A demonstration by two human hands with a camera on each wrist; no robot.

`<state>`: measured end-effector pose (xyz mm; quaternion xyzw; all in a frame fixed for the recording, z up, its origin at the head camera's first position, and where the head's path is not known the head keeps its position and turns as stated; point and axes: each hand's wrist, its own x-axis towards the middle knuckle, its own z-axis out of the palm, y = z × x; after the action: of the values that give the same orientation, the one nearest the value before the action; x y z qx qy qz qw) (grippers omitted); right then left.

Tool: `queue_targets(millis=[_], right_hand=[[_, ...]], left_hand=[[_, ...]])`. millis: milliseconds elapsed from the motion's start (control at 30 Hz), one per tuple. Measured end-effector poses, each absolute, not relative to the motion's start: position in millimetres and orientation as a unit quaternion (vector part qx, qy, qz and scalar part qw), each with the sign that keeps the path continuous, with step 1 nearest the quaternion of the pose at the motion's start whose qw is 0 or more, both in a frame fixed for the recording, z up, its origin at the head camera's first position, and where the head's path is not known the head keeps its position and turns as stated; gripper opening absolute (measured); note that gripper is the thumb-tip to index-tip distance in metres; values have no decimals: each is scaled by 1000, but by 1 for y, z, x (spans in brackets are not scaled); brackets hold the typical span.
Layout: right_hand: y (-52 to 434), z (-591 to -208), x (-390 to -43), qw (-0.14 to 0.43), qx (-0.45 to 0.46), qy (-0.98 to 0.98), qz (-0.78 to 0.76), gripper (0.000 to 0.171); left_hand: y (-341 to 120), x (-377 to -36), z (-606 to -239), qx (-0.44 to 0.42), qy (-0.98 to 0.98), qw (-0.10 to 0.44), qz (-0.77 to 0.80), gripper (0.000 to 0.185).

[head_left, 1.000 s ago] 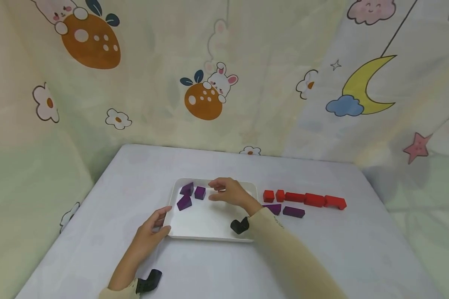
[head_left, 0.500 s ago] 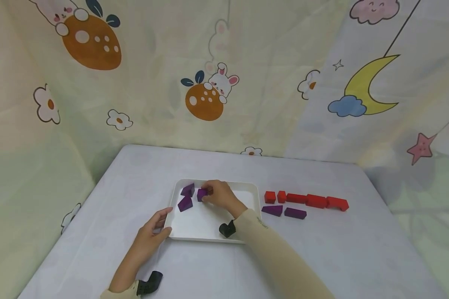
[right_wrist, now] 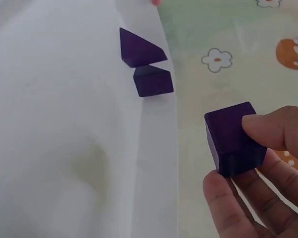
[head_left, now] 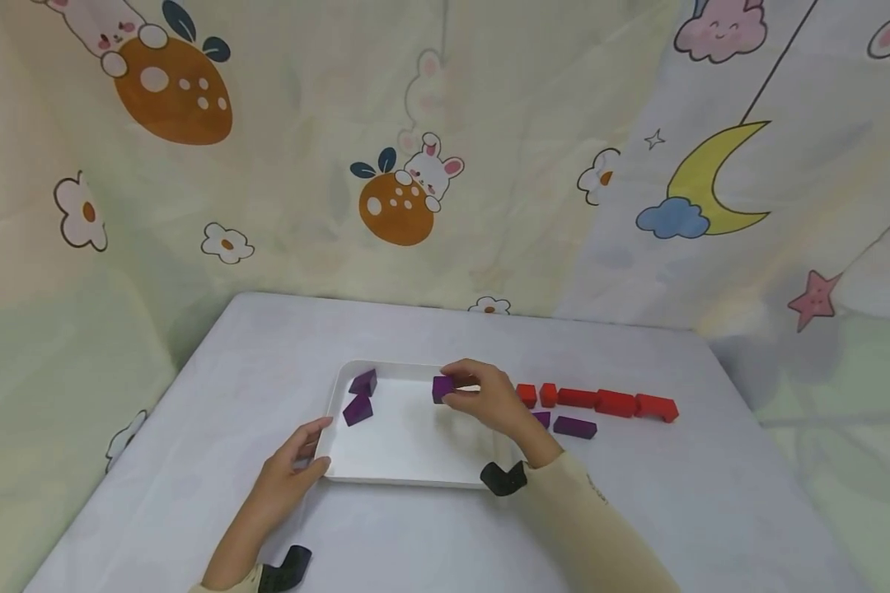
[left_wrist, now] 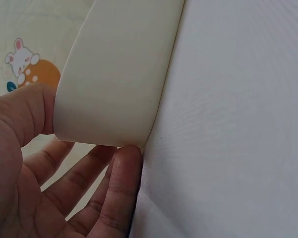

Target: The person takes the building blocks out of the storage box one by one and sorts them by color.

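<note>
A white tray [head_left: 415,441] lies on the table. My left hand [head_left: 308,451] grips its near-left corner, thumb over the rim; the left wrist view shows that corner [left_wrist: 114,84] between thumb and fingers [left_wrist: 120,188]. My right hand [head_left: 454,394] pinches a purple cube [head_left: 442,388] and holds it just above the tray's far right part. In the right wrist view the cube [right_wrist: 228,130] sits between the thumb and fingers of my right hand [right_wrist: 236,159]. Two more purple blocks [head_left: 363,382] [head_left: 358,409] lie in the tray's far left corner, also seen as blocks [right_wrist: 139,49] [right_wrist: 152,81].
To the right of the tray, a row of red blocks [head_left: 597,402] lies on the table, with a flat purple block [head_left: 574,427] and a purple wedge [head_left: 541,418] in front of it. Cartoon-print curtains [head_left: 415,165] close in the table's back and sides.
My right hand took the purple cube from beside the two other purple blocks and lifted it to the right over the tray. The left hand has stayed on the tray's corner.
</note>
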<state>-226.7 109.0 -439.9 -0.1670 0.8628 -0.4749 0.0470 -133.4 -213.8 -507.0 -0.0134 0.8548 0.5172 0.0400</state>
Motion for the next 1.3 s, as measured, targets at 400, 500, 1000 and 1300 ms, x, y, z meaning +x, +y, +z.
queue_targets(millis=[400,500,1000,1300], right_hand=[[217,-448,-178,-41,-105,850,-515,41],[243,-448,-168,-48,-85,858,-504,43],[322,-470,-163,-69,-47,925,-370,45],[330,-485,-175,-12,-3,937,-350,44]], left_hand=[[-214,-133,-505,-10,863,43,504,58],[-213,-133,-505,-9,863,47,502,59],[-215,-137,-507,-11,863,56,502,59],[-214,-136,-507,-15,863,57,502,58]])
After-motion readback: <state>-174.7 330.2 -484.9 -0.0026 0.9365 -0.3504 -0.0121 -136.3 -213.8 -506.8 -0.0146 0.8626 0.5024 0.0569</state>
